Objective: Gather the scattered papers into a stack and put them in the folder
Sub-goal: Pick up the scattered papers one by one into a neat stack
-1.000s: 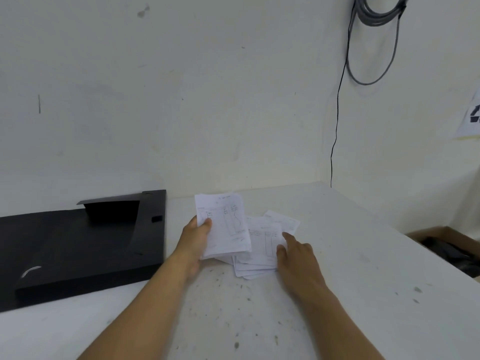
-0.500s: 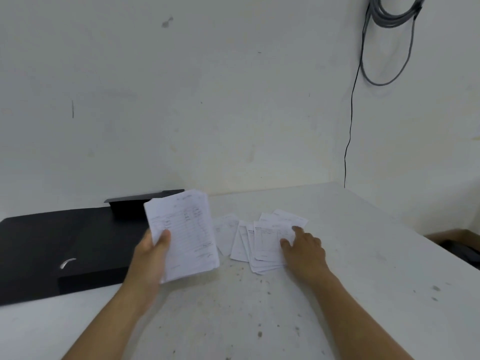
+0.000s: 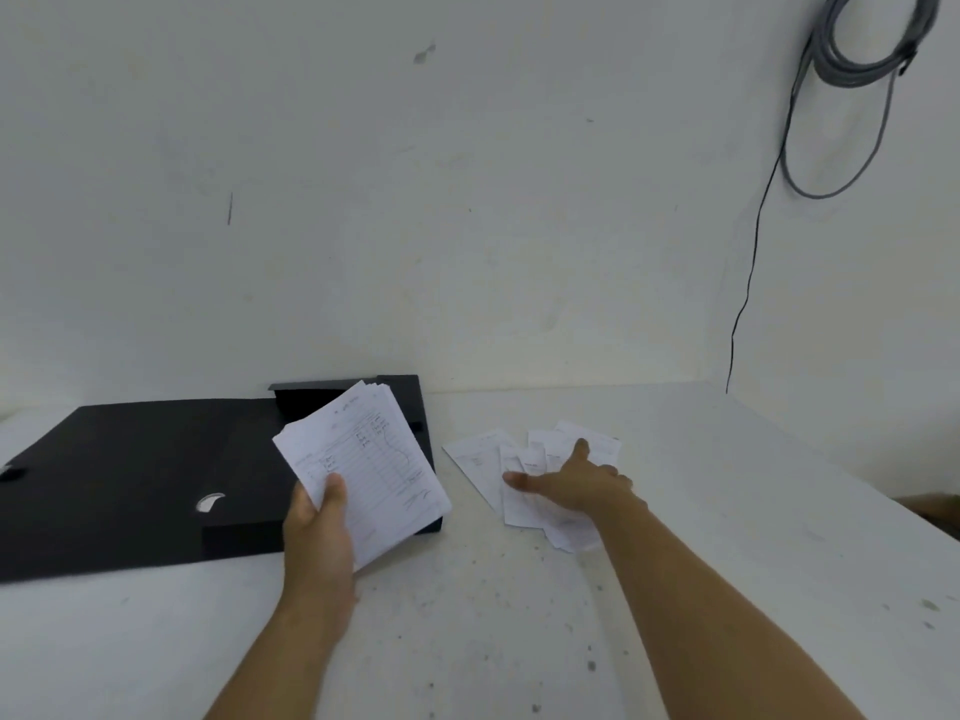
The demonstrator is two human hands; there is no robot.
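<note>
My left hand (image 3: 319,532) grips a stack of printed papers (image 3: 369,470) by its lower left corner, thumb on top, and holds it over the right edge of the open black folder (image 3: 130,470). The folder lies flat on the white table (image 3: 467,615) at the left. To the right, several loose papers (image 3: 483,462) lie fanned out on the table. My right hand (image 3: 574,485) rests flat on them with fingers spread and thumb pointing left, covering part of the pile.
The table meets white walls at the back and right. A grey coiled cable (image 3: 852,59) hangs on the right wall, with a thin black wire (image 3: 753,283) running down to the table corner. A brown box edge (image 3: 935,506) shows past the table's right side.
My left hand has carried the stack leftward, away from the loose pile and over the folder. My right hand has slid a little further over the fanned papers with its fingers spread.
</note>
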